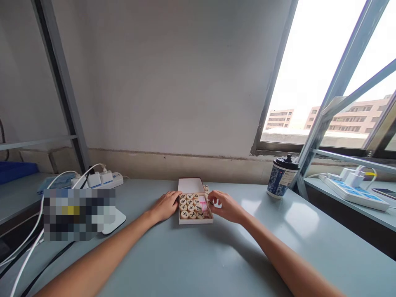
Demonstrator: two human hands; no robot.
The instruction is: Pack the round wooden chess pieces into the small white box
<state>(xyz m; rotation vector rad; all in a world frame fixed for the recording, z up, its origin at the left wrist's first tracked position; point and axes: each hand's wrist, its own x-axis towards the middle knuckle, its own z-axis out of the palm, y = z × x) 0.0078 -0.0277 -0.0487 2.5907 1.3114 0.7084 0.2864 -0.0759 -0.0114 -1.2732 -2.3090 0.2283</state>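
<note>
On the grey table stands a small white box (196, 221) with its lid (189, 185) tipped back behind it. Rows of round wooden xiangqi pieces (189, 202) with dark characters fill most of it, while pink-lined paper (203, 202) shows in the right part. My left hand (165, 205) lies on the table, its fingertips gripping the box's left edge. At the right edge, my right hand (227, 205) is closed in a pinch on a xiangqi piece (211, 203), partly hidden by the fingers. A few more pieces (206, 188) sit behind the box, beside the lid.
A lidded paper cup (281, 177) stands at the back right by a metal frame post. Power strips (355, 192) with chargers lie at both sides. White cables (29, 251) run down the left, near a blurred patch and a white pad (116, 220). A wall closes off the back.
</note>
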